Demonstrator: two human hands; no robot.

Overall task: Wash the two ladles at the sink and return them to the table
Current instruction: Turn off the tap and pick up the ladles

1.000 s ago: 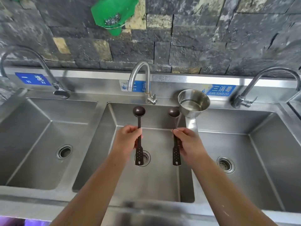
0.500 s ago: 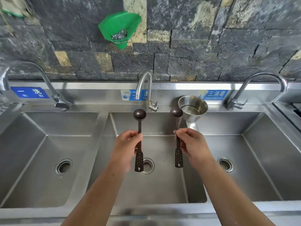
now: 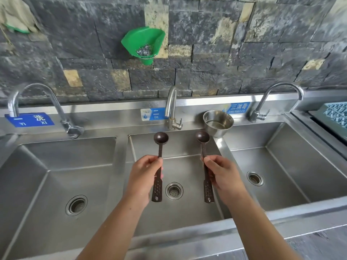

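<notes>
Two dark brown ladles with perforated handle ends are held over the middle basin [image 3: 187, 211] of a steel triple sink. My left hand [image 3: 143, 177] grips the left ladle [image 3: 160, 138] at mid-handle. My right hand [image 3: 224, 178] grips the right ladle [image 3: 202, 137] the same way. Both bowls point away from me toward the middle tap [image 3: 171, 104], which shows no running water. The handle tips hang on either side of the middle drain [image 3: 174, 191].
A steel bowl [image 3: 218, 122] sits on the rim between the middle and right basins. Left tap [image 3: 37, 102] and right tap [image 3: 277, 98] arch over their basins. A green wall holder [image 3: 143, 44] contains steel wool. A blue crate [image 3: 336, 114] stands at the far right.
The view has tilted upward and drawn back, showing more wall. Both hands keep their hold on the ladles over the middle basin, the ladles a little wider apart.
</notes>
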